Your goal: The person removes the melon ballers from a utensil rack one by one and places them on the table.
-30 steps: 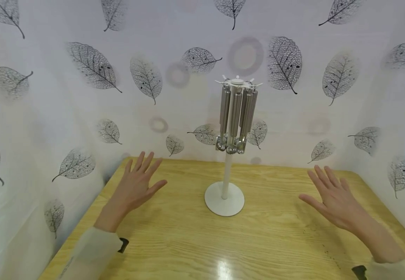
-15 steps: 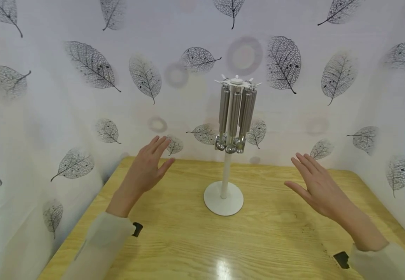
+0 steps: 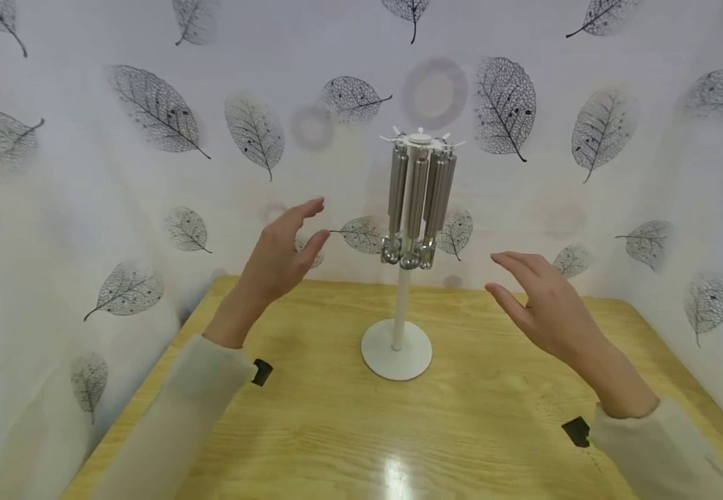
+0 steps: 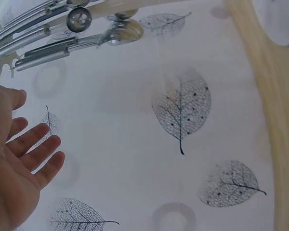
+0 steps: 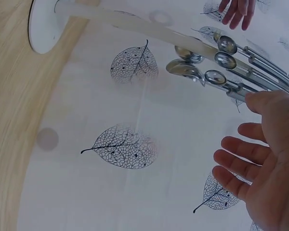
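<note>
A white stand point(image 3: 401, 298) rises from a round base point(image 3: 396, 351), with several metal spoons point(image 3: 416, 194) hanging from its top ring, bowls downward. My left hand point(image 3: 276, 257) is raised to the left of the stand, fingers slightly bent and holding nothing. To the right of the stand, my right hand point(image 3: 551, 309) is in the air, thumb apart from the fingers, also holding nothing. In the left wrist view the left palm point(image 4: 12, 178) shows below the spoons point(image 4: 43, 45). The right wrist view has the right hand point(image 5: 272, 159) overlapping the spoon handles.
The stand is on a wooden table point(image 3: 336, 423). A white curtain point(image 3: 361, 42) printed with dark leaves hangs behind the table and along both sides. Black pieces point(image 3: 576, 432) show at the sleeve cuffs point(image 3: 626, 444).
Both hands have risen and come inward toward the stand, their fingers bending from a straighter spread. The stand and its spoons have stayed in place.
</note>
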A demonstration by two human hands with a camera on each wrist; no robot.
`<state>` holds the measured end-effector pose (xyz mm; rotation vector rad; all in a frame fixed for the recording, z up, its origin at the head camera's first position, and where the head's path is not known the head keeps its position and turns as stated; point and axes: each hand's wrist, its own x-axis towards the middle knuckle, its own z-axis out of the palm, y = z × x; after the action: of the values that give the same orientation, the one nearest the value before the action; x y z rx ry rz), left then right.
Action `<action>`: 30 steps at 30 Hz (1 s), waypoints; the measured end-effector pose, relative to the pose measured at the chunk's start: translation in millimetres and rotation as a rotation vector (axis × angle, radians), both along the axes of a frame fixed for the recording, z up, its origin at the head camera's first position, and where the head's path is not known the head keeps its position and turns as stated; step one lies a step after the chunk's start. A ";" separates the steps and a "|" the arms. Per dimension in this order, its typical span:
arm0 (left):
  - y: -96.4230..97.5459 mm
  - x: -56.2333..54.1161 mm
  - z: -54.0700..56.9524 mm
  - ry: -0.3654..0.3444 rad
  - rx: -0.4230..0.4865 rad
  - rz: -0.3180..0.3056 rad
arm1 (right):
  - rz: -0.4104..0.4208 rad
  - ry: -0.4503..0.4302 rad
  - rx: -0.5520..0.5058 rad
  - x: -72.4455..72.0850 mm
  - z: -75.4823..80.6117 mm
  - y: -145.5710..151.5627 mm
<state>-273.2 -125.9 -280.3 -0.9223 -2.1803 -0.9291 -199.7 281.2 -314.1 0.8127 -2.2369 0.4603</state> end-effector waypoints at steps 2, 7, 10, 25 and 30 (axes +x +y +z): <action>5.8 -2.4 10.3 0.003 0.047 -0.024 | -0.003 0.001 -0.028 -0.3 4.7 -5.2; 21.0 -7.3 37.4 -0.021 0.161 -0.063 | -0.002 0.025 -0.080 -2.4 15.9 -15.5; 28.9 -8.5 52.6 -0.058 0.223 -0.072 | -0.018 0.035 -0.096 -4.0 22.9 -20.9; 71.0 -21.7 96.2 -0.244 0.348 -0.118 | 0.035 0.069 -0.220 -13.8 51.4 -54.9; 82.8 -26.7 101.9 -0.257 0.370 -0.152 | 0.070 0.079 -0.241 -13.7 58.9 -70.3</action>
<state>-299.9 -43.1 -178.4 -0.8297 -2.0575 -1.5379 -213.4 210.9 -255.2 0.7694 -2.0374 0.7035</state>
